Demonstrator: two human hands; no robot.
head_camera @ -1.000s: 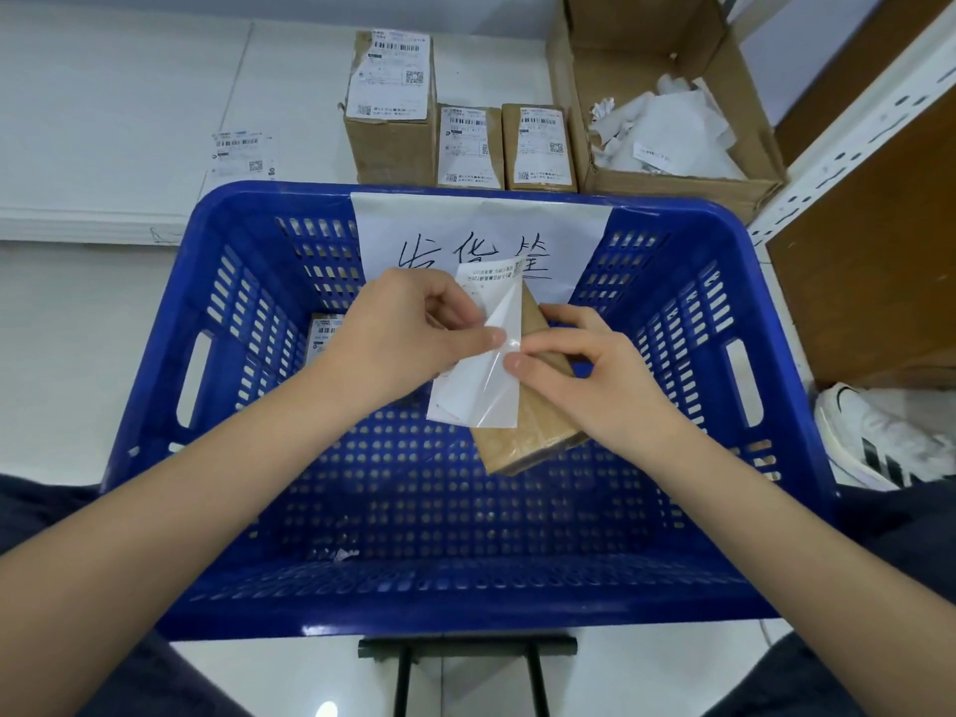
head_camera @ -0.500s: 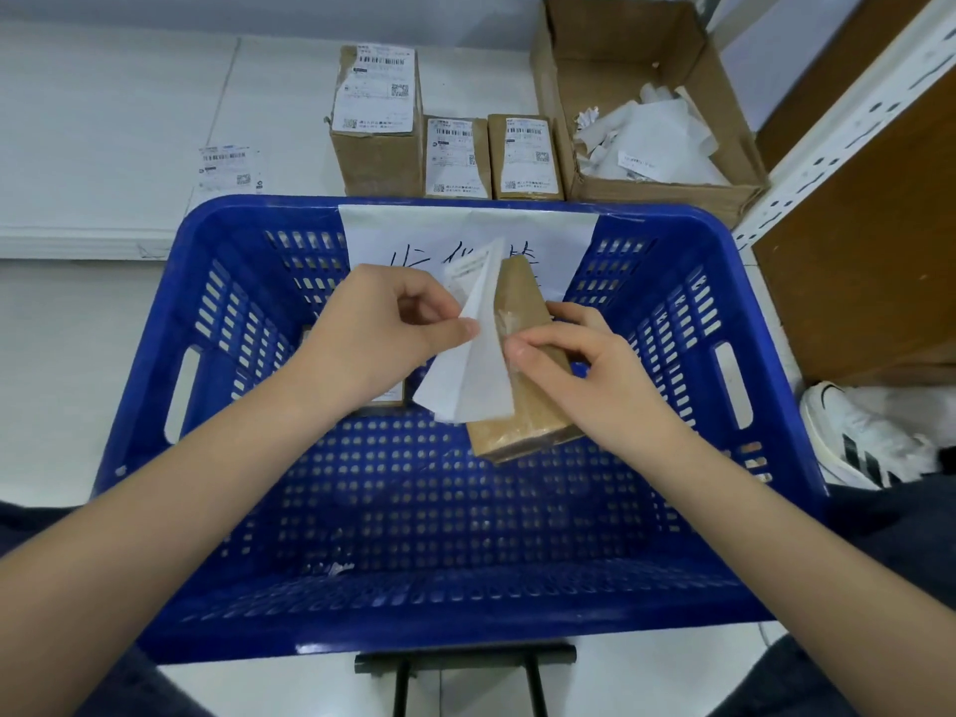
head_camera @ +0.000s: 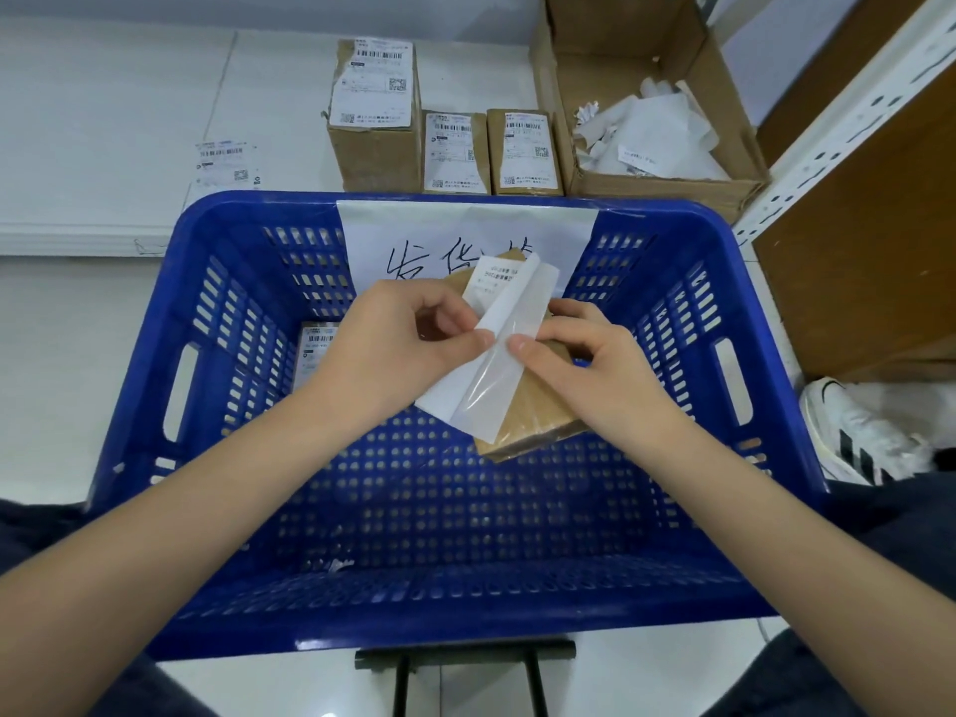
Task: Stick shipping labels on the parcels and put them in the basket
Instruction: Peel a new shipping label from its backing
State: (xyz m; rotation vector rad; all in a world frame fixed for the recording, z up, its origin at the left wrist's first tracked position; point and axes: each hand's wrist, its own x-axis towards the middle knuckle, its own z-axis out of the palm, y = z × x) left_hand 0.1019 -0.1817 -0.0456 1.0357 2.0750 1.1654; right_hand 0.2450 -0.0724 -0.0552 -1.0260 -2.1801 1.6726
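Observation:
Both my hands work above the blue plastic basket (head_camera: 155, 323). My left hand (head_camera: 393, 349) pinches the white shipping label (head_camera: 496, 307), which is partly peeled from its glossy backing sheet (head_camera: 486, 401). My right hand (head_camera: 595, 370) pinches the backing's edge and also holds a small brown cardboard parcel (head_camera: 538, 416) beneath it. One labelled parcel (head_camera: 315, 344) lies inside the basket at the left, half hidden by my left hand.
Three labelled brown parcels (head_camera: 375, 111) stand behind the basket on the white floor. A loose label (head_camera: 222, 160) lies to their left. An open cardboard box (head_camera: 646, 126) of paper scraps sits at the back right, beside a shelf upright (head_camera: 827, 132). A white shoe (head_camera: 859, 432) is at right.
The label has been peeled further from its backing and now spreads wider between my hands. The parcel under my right hand has tilted flatter. The camera has shifted slightly.

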